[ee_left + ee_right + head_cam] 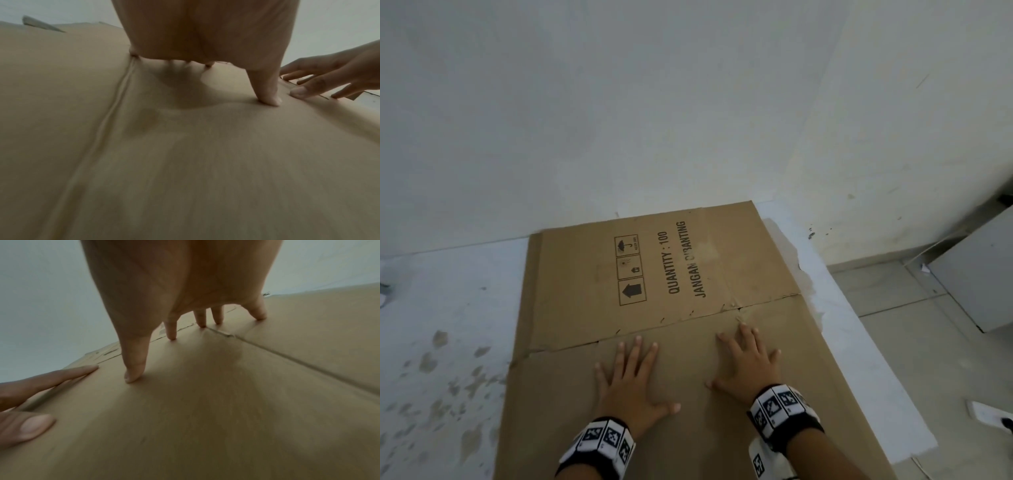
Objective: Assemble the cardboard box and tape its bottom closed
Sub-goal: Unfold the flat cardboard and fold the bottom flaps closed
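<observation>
A flattened brown cardboard box (585, 281) lies on a pale worktop, printed "QUANTITY : 100" on its far panel. My left hand (631, 380) lies flat on the near panel, fingers spread and straight, just short of the fold crease. My right hand (748, 363) presses flat beside it, fingertips near the crease and the slit between flaps. In the left wrist view my left hand (205, 40) presses the cardboard (185, 162), its thumb tip down. In the right wrist view my right hand (185, 288) stands on spread fingertips on the cardboard (205, 418). No tape is in view.
The worktop (448, 308) is stained and runs to a white wall (619, 102) behind. Its right edge (859, 342) drops to a tiled floor (928, 359), where a grey panel (979, 274) leans. A white object (989, 413) lies low right.
</observation>
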